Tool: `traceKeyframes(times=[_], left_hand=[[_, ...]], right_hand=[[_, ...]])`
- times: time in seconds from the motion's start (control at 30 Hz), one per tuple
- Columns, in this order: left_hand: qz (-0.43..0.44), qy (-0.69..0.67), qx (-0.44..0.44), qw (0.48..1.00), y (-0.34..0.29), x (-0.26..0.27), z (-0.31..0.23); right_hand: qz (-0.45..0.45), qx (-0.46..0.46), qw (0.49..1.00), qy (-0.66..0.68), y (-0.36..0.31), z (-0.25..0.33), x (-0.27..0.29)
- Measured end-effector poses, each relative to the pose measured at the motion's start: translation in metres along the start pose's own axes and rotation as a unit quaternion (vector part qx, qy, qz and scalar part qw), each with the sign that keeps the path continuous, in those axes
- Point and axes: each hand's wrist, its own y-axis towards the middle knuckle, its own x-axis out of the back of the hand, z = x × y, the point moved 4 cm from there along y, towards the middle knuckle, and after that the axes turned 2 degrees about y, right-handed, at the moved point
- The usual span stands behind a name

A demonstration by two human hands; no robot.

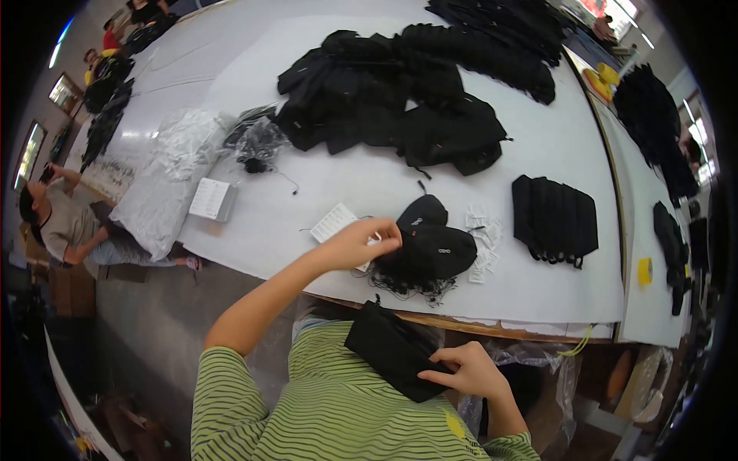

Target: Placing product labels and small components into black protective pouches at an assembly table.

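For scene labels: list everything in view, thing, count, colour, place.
Table: 1, white, centre
Held pouch: 1, black, lap
Front pouches: at least 2, black, near edge
Cord tangle: uncountable, black, below front pouches
Small tags: many, white, right of front pouches
Card: 1, white, beside left hand
Pouch row: several, black, right
Big pile: uncountable, black, far centre
Plastic bags: uncountable, clear, left
Block: 1, white, left
Tape roll: 1, yellow, far right
Co-workers: several, mixed clothing, background
Striped shirt: 1, green, bottom
Left hand: 1, bare, by front pouches
Right hand: 1, bare, on held pouch
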Motion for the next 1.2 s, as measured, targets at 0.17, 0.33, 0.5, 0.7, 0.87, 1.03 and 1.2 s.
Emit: traceKeyframes(times=[0.17,0.33,0.5,0.7,0.87,1.03,1.2], left_hand=[[0.020,0.090,-0.046,0.995,0.113,-0.045,-0.004],[-0.034,0.297,-0.094,0.950,0.197,-0.106,0.041],[0.044,0.449,-0.102,0.886,0.212,-0.132,0.051],[0.000,0.385,-0.054,0.921,0.208,-0.109,0.059],[-0.079,0.322,-0.106,0.938,0.189,-0.109,0.061],[0.039,0.381,0.039,0.923,0.189,-0.103,0.072],[-0.048,0.187,0.014,0.981,0.165,-0.063,0.035]], right_hand=[[-0.057,0.058,0.997,0.014,0.004,0.008,-0.003],[-0.115,0.095,0.988,-0.051,-0.015,0.016,0.001],[-0.220,0.039,0.971,-0.083,-0.051,-0.001,0.023],[-0.306,0.012,0.926,-0.222,-0.054,-0.008,0.053],[-0.266,0.006,0.931,-0.249,-0.038,-0.014,0.051],[-0.232,0.014,0.943,-0.236,-0.037,-0.007,0.043],[-0.263,-0.001,0.923,-0.279,-0.038,-0.010,0.052]])
